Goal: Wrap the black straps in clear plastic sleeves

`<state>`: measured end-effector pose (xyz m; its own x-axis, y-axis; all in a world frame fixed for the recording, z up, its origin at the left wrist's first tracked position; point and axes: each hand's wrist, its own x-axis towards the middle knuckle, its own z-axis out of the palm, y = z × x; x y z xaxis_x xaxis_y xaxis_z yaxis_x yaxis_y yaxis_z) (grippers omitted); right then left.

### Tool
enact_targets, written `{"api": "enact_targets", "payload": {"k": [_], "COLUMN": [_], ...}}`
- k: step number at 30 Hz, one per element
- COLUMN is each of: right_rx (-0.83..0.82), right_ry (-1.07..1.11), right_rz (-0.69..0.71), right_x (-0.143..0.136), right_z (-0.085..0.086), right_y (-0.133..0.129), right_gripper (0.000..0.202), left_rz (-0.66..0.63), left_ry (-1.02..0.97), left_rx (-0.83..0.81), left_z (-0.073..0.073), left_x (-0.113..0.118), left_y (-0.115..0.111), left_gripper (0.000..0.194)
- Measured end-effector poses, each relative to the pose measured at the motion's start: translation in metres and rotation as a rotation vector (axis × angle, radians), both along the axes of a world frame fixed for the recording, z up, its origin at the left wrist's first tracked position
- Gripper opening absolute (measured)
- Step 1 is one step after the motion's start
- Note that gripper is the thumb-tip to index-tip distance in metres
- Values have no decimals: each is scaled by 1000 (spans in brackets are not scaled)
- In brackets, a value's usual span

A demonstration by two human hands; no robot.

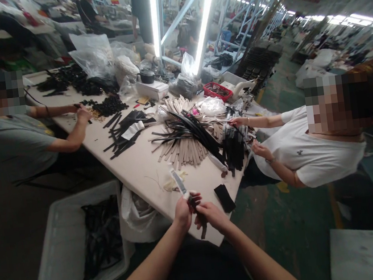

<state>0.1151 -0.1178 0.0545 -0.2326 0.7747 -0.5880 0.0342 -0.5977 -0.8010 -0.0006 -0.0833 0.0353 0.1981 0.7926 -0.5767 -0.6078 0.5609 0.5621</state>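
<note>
I have both hands before me, just past the near end of the counter [131, 162], and each grip is closed on something. My left grip [184, 213] is clamped on a dark strip [204, 230], its fingers curled round the upper part; my right grip [211, 215] pinches the same strip just beside it, and the strip's lower end hangs below the two. A pale band [178, 180] with a grey middle slants up and away from the left grip; I cannot tell whether it is joined to the dark strip.

Just beyond the left grip, behind that band, lies a small cream-coloured thing [181, 176] too blurred for me to name. Near the right grip, to its right, a flat black piece [225, 197] rests on the counter. Farther ahead of both grips I see beige strips [188, 153] fanned out, with long black strips [193, 128] lying across them. Ahead and to the left of the grips are shorter dark strips [117, 145] with a white paper [133, 130] on top. Well beyond stand a white box [152, 91] and a red basket [208, 93].

To the right of my grips a co-worker in a white shirt [284, 146] has both hands at the pile's edge; well off to the left, another in a grey shirt [8, 142] reaches over small black pieces [111, 104]. Low on the left of my grips, a white crate [63, 244] holds dark material [101, 239].
</note>
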Motion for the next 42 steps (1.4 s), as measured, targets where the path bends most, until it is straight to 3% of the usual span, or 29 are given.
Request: {"api": "enact_targets", "payload": {"k": [2,6,12,15,19,22,25,29,32,34,36,40,42], "right_rx": [-3,90,71,101,86,44,56,78,55,28,15,34,31], "right_ry": [-39,-192,-151,-172,-175,-203,-235,-260,-278,-298,-321,-346,-316], "right_rz": [6,-46,-32,-69,-79,-77,-92,-100,-93,-90,-94,-113,-99], "right_x": [-1,-8,-14,-14,-10,-8,-7,-3,2,3,2,1,3], "right_z": [-5,-12,-16,-19,-21,-24,-28,-29,-29,-31,-34,-36,-36], "right_y": [-2,4,2,1,-4,-8,-6,-7,-16,-19,-16,-8,-11], "right_gripper": [39,42,35,39,40,41,37,40,36,34,32,36,36], "left_rz": [51,-34,-7,-61,-126,-18,40,-74,-114,-60,-1,11,-26], "left_ry": [-12,27,-17,-10,-180,-152,4,107,-12,-74,-60,18,26], "left_rx": [6,-48,-23,-61,-141,-178,-95,-32,-141,-217,-223,-161,-140], "left_z": [-4,-11,-18,-23,-23,-21,-24,-32,-33,-31,-30,-30,-31], "left_x": [-4,-2,-1,-2,-15,-14,7,21,7,1,6,32,34], "left_y": [1,-7,-17,-21,5,24,8,-24,-4,17,23,-9,-20], "left_gripper": [22,29,25,28,30,26,24,28,28,26,18,13,15]}}
